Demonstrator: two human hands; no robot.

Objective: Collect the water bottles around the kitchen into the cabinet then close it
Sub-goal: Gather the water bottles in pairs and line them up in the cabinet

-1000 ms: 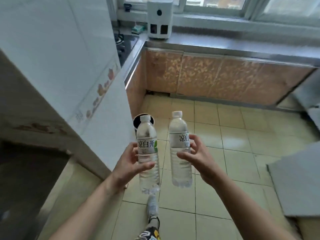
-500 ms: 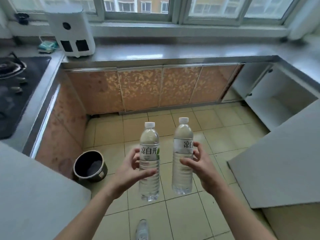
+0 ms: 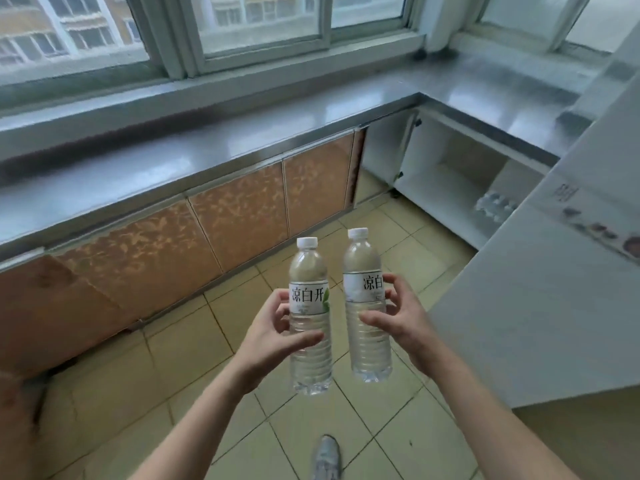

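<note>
2 clear plastic water bottles with white caps and white labels are held upright, side by side, at chest height over a tiled floor. The left-hand water bottle [image 3: 309,317] sits in the left hand [image 3: 273,332], fingers and thumb curled round its middle; the right-hand water bottle [image 3: 367,306] is gripped the same way by the right hand [image 3: 398,315]. They stand close together but apart. Ahead and to the right, well away, is the open white cabinet [image 3: 446,188] under a grey steel counter [image 3: 242,133]; more clear bottles [image 3: 493,207] appear to lie inside it. This looks like the carrying step. Next, the person likely needs to reach the cabinet, crouch, set both bottles inside, then shut the door.
</note>
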